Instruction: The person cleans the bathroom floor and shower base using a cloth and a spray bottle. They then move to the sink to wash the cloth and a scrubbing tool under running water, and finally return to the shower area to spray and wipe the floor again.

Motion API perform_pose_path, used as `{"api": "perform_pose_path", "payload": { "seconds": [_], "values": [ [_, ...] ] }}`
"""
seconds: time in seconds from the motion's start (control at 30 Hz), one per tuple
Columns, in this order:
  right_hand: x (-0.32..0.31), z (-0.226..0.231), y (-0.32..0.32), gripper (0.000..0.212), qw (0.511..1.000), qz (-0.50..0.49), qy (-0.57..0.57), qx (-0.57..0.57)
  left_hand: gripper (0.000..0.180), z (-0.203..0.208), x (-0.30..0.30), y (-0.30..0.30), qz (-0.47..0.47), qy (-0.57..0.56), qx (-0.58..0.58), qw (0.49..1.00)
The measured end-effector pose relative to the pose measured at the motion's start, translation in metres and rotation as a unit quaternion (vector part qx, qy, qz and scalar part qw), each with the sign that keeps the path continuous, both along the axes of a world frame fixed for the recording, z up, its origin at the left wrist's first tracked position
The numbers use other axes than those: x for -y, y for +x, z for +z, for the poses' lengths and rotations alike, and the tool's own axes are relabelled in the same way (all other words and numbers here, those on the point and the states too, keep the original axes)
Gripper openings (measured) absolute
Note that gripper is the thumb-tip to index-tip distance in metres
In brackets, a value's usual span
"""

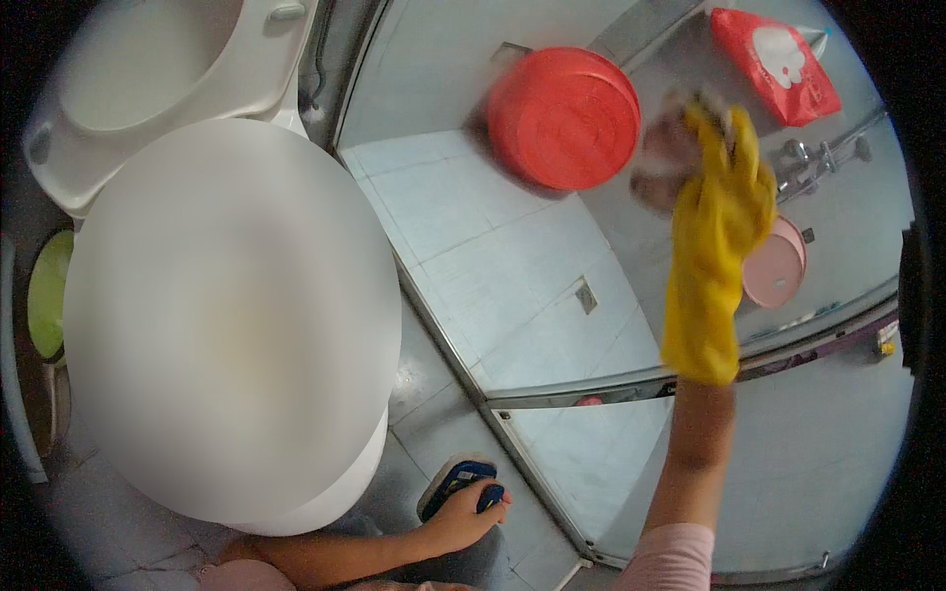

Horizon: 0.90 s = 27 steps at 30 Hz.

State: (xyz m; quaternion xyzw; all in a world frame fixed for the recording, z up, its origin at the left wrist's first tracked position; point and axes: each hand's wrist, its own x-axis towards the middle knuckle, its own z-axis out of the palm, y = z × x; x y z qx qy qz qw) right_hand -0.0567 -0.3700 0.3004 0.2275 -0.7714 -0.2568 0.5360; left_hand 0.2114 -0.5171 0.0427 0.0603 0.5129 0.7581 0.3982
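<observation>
My right hand (724, 187) wears a yellow rubber glove and reaches up inside the shower enclosure. Its bent fingers are smeared by motion, with a dark blurred patch (665, 148) beside them. They close around something small that I cannot make out. To their left is a round red plastic basin (564, 118); a red soft pack (777, 67) with a white patch lies above right. My bare left hand (465, 520) rests low over my knee, thumb and fingers apart. A dark blue slipper (458, 483) shows behind it, partly through the gap. I see nothing held there.
A white toilet (374, 463) fills the left, its top blurred. A white washbasin (261, 74) stands beyond it. The curved metal shower frame (443, 345) crosses the tiled floor. A pink basin (776, 264), a metal tap (813, 167) and a floor drain (585, 295) are inside. Green basin (49, 295) far left.
</observation>
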Motion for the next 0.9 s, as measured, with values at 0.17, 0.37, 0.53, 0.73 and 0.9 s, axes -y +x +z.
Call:
{"api": "perform_pose_path", "payload": {
  "seconds": [0.17, 0.37, 0.53, 0.73, 0.9],
  "values": [
    [0.086, -0.01, -0.081, 0.052, 0.997, -0.07, 0.045, -0.009, 0.018, -0.015, -0.001, -0.015, 0.017, -0.003, -0.003, 1.0],
    [0.073, -0.282, -0.094, 0.032, 0.934, -0.05, -0.025, 0.352, 0.017, -0.02, 0.004, -0.027, 0.031, -0.033, -0.017, 0.999],
    [-0.085, -0.45, 0.065, 0.032, 0.773, -0.208, 0.029, 0.599, 0.017, 0.007, 0.002, -0.032, -0.008, -0.013, 0.063, 0.998],
    [-0.051, -0.219, 0.113, 0.032, 0.877, -0.174, -0.03, 0.447, 0.011, -0.005, 0.009, -0.019, 0.03, 0.032, 0.057, 0.997],
    [-0.082, -0.099, 0.104, 0.039, 0.951, 0.001, -0.239, 0.194, 0.009, -0.014, 0.006, -0.014, 0.01, 0.041, 0.022, 0.999]
  ]
}}
